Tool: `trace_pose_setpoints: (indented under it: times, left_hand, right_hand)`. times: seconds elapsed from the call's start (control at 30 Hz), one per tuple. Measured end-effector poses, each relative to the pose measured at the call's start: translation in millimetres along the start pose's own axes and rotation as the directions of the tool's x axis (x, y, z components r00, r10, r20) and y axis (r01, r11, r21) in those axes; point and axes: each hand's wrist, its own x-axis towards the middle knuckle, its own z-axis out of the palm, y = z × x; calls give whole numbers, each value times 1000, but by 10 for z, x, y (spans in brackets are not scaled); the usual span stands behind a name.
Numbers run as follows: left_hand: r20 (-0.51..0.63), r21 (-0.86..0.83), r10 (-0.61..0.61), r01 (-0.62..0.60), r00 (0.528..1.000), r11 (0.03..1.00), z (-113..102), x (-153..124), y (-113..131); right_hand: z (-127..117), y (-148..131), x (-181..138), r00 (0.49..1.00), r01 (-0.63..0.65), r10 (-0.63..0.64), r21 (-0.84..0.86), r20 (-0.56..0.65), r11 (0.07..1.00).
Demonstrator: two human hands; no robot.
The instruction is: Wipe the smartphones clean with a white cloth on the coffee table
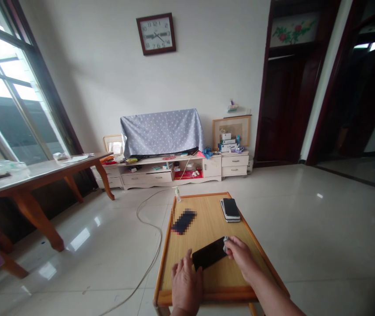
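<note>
A black smartphone lies slantwise over the near part of a small wooden table, its dark face up. My left hand grips its left end, with the thumb at the lower edge and the fingers at the upper corner. At the phone's right end, my right hand is closed on a small grey cloth that touches the screen's edge. Whether the phone rests on the tabletop or is slightly raised, I cannot tell.
On the small table are a pixelated dark object, a stack of devices with a black phone on top, and a pump bottle. A cable runs along the floor at left. Beyond stands a low cabinet.
</note>
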Motion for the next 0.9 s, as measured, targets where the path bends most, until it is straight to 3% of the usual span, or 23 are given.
trace_pose_setpoints:
  times: [0.17, 0.3, 0.53, 0.7, 0.9]
  left_hand:
    - [73, -7, -65, 66, 995, 998, -55, 2, 9]
    - [71, -6, -49, 49, 996, 999, -114, -21, 44]
    - [49, -15, -21, 22, 999, 1000, -161, -55, 106]
    - [32, -6, 3, -3, 999, 1000, -153, -62, 91]
    - [103, -2, 5, -5, 995, 1000, -179, -52, 95]
  right_hand:
    - [22, 6, -17, 999, 2, 0, 48, -53, 999]
    - [0, 4, -10, 984, 51, -45, 32, -174, 998]
    - [-25, -163, -20, 930, 199, -243, -179, -274, 963]
    - [112, -367, -151, 927, 272, -345, -368, -148, 889]
    - [657, -638, -628, 917, 396, -377, -431, 133, 811]
